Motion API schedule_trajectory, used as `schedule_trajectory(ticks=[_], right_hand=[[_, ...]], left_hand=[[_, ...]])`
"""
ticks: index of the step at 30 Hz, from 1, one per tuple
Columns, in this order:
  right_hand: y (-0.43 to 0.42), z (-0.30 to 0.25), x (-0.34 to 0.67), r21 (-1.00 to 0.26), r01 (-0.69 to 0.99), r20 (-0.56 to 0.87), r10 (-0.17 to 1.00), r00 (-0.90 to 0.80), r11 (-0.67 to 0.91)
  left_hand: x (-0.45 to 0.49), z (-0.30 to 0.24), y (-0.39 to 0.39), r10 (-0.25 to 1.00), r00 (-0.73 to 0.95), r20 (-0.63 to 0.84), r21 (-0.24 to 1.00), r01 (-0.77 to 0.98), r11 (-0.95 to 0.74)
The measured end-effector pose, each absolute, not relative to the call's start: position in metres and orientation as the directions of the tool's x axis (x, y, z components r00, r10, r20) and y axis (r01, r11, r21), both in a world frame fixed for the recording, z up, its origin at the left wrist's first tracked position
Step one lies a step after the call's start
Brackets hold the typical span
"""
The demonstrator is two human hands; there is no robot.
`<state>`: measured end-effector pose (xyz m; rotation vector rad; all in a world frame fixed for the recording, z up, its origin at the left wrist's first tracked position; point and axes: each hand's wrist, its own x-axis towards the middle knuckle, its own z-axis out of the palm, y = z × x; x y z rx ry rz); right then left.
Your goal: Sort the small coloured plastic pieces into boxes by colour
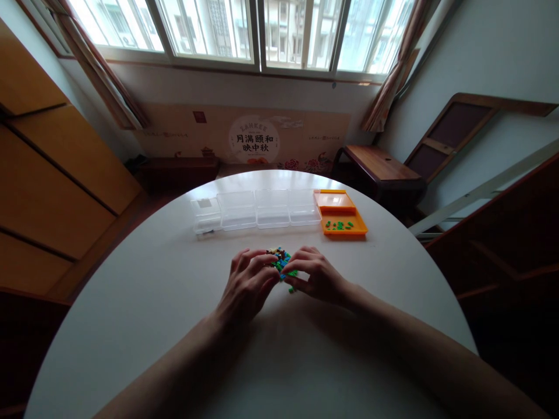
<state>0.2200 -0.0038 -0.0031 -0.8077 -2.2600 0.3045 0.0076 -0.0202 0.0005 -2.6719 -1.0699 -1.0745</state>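
A small heap of building bricks (280, 256) in green, blue, brown and cream lies on the white table between my hands. My left hand (248, 282) curves along the heap's left side, thumb and fingers apart, fingertips at the bricks. From the right, my right hand (318, 276) reaches into the heap, its thumb and forefinger tips close together. Green shows between them, but whether a brick is gripped there is hard to make out. One loose green brick (292, 289) sits just below the right thumb.
Beyond the heap stands an open orange box (367, 231) with several green bricks inside. Left of it, several clear plastic boxes (238, 220) form a row with lids raised. The round white table (152, 291) ends before a wooden bench (379, 160) and a windowed wall.
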Motion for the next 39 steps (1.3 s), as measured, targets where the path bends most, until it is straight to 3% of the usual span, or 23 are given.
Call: schedule_trajectory(ticks=[18,32,39], right_hand=[[-0.0065,-0.0032,0.2146,-0.362,0.508,0.545,0.62,-0.565,0.782],[-0.0074,-0.0026,0.2141,-0.423,0.472,0.534,0.634,-0.56,0.773],[0.002,-0.0069,0.2224,-0.406,0.498,0.623,0.631,-0.463,0.766]], left_hand=[[0.0083,0.0017,-0.0195,0.576,0.508,0.64,0.198,0.615,-0.763],[0.0076,0.0011,-0.0194,0.569,0.519,0.638,0.186,0.613,-0.768],[0.0083,0.004,-0.0202,0.558,0.503,0.661,0.189,0.607,-0.772]])
